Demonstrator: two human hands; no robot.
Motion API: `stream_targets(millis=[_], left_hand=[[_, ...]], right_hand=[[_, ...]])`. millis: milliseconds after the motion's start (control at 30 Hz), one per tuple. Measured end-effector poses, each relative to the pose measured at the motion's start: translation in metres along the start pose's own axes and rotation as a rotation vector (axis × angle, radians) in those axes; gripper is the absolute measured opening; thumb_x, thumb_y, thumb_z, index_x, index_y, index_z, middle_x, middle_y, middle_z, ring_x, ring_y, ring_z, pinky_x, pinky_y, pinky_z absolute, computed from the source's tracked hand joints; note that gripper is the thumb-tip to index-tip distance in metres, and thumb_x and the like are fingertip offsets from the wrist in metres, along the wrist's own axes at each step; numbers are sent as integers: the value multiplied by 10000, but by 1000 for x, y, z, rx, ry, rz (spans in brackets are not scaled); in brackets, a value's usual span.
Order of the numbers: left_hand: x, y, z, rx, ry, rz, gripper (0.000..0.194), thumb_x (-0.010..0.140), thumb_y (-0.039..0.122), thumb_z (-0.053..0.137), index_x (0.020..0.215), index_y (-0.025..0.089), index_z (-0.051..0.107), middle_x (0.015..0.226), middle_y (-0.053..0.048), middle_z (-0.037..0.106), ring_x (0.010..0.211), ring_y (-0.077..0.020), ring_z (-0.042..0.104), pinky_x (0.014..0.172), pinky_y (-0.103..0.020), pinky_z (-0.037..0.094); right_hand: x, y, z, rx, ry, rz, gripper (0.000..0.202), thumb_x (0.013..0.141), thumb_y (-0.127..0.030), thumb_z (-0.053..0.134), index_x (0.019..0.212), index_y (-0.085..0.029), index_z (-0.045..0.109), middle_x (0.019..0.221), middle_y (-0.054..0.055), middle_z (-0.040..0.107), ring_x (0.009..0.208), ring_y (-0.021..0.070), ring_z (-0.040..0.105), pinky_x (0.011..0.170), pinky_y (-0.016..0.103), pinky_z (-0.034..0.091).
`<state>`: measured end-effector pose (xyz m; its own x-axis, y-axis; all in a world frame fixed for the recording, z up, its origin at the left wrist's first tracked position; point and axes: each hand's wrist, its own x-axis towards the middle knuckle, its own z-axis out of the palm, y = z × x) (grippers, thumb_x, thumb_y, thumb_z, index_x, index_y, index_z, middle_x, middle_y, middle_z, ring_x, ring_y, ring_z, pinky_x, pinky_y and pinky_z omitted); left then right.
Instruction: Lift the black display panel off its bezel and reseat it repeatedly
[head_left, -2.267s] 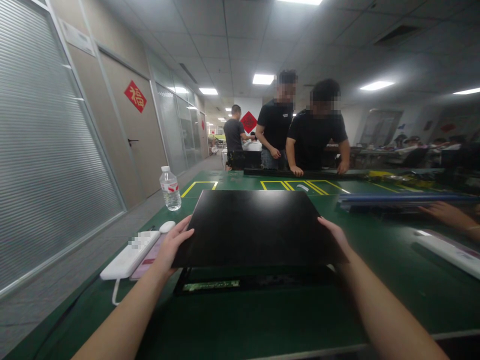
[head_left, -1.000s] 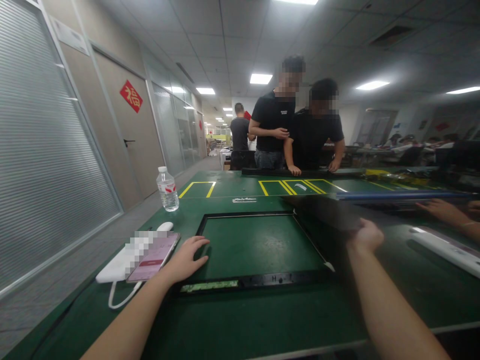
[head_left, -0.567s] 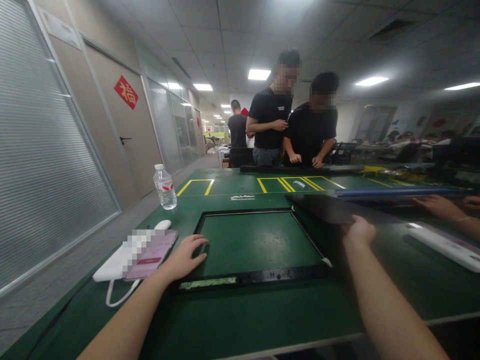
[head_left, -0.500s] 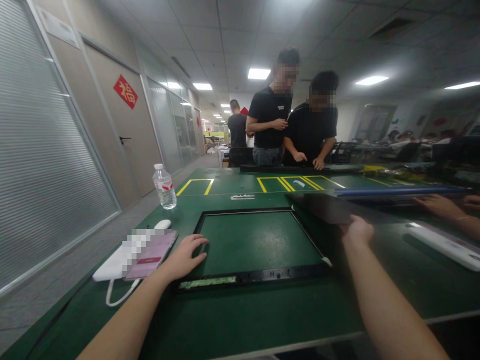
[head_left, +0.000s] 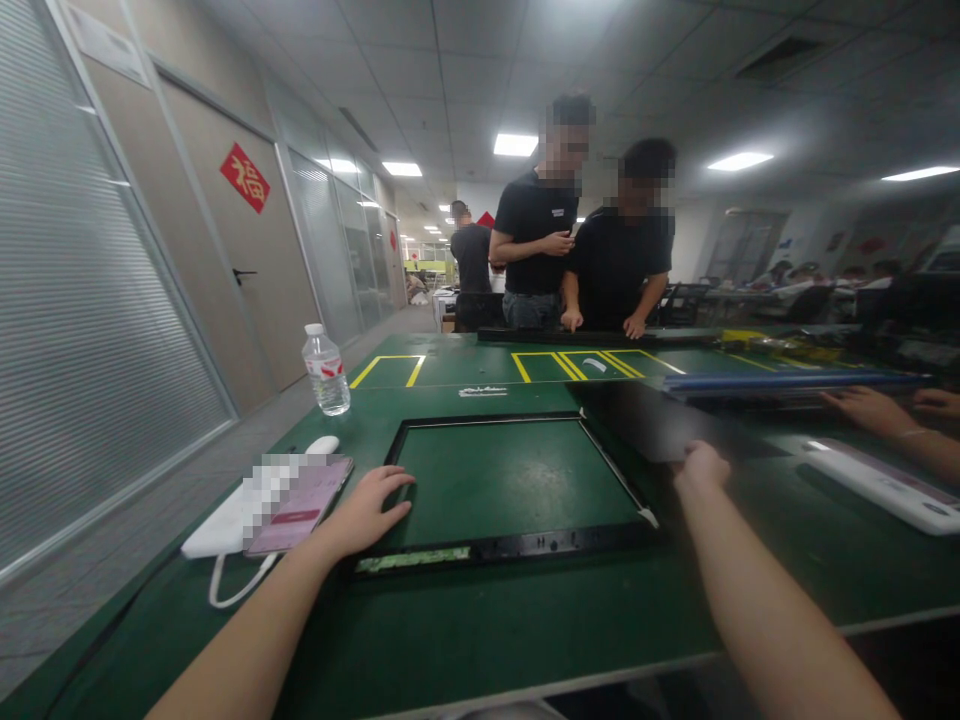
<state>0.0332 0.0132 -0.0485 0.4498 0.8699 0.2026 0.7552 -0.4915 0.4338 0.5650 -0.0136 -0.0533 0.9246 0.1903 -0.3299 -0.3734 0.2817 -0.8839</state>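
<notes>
A black rectangular frame (head_left: 555,544) lies flat on the green table (head_left: 510,630). A green strip (head_left: 412,560) shows in its near left rail, and white bits stick out at its right corners. My left hand (head_left: 375,507) rests over the frame's left side, thumb and fingers apart, gripping nothing. To the right, my right hand (head_left: 703,466) is closed on the near edge of a thin, dark, glossy panel (head_left: 637,415). The panel lies low beside the frame's right rail; whether it touches the table I cannot tell. Fingertips under the panel are hidden.
Left of the frame are a phone (head_left: 311,500), a white device with a cable, and a water bottle (head_left: 326,372). A co-worker's hands (head_left: 874,410) are at the right, near a long blue bar (head_left: 795,382) and a white device (head_left: 885,487). Two people stand across the table.
My right hand has moved slightly left with the panel, which now looks lower and flatter. My left hand stays on the frame. One person across the table has shifted a hand.
</notes>
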Motion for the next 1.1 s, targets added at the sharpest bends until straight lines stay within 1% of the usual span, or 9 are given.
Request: stream_targets(millis=[100,200,300,400,567,700,833,933,1100], left_hand=[[0,0,0,-1,1,2,454,820,420,569,1166,165,715,1326,-177,625,1282,-339,542,1108,-506,392],[0,0,0,6,-4,15,455,825,416,563,1170,160,712,1326,-181,625,1281,-337,541,1110,-510,388],[1,0,0,17,-11,26,458,828,409,558,1175,151,710,1320,-185,628,1275,-334,546,1112,-504,388],[1,-1,1,17,-4,27,448,827,411,560,1166,162,714,1311,-177,637,1267,-334,554,1105,-504,398],[1,-2,1,33,-17,17,465,839,425,543,1182,157,704,1331,-177,623,1279,-326,547,1112,-490,394],[0,-2,1,20,-4,22,448,827,423,556,1161,169,711,1314,-168,636,1267,-330,555,1103,-498,402],[0,-1,1,7,-8,17,443,832,423,556,1165,175,712,1315,-167,635,1276,-326,546,1110,-498,392],[-1,0,0,-7,-9,7,449,830,430,563,1169,177,712,1320,-169,629,1282,-329,539,1115,-502,384],[-1,1,0,-35,6,6,434,814,414,587,1153,177,719,1304,-168,637,1266,-335,554,1110,-504,391]], right_hand=[[10,8,0,44,-4,43,259,612,-32,603,797,-198,529,827,-17,602,654,130,607,562,276,589],[20,13,1,65,-21,61,248,634,-31,612,816,-189,551,829,-21,607,608,114,595,556,272,587],[27,16,2,65,-41,89,236,651,-21,621,813,-181,559,809,-28,607,571,98,580,552,258,587],[30,14,2,51,-94,154,206,683,-9,591,799,-175,558,759,-26,602,557,100,585,553,254,590],[26,9,2,66,-203,247,209,740,10,531,821,-182,547,725,-21,599,585,110,607,600,260,604],[22,6,2,64,-229,272,214,765,12,514,849,-184,544,752,-14,609,601,109,614,623,261,607],[19,5,1,62,-246,262,236,762,15,503,877,-186,545,764,-16,612,605,110,620,591,246,600],[15,4,0,71,-270,244,234,771,14,497,880,-187,545,733,-28,600,574,104,611,544,223,587],[0,-3,3,172,-293,183,173,789,-4,525,816,-175,540,680,-34,592,532,88,593,511,173,558]])
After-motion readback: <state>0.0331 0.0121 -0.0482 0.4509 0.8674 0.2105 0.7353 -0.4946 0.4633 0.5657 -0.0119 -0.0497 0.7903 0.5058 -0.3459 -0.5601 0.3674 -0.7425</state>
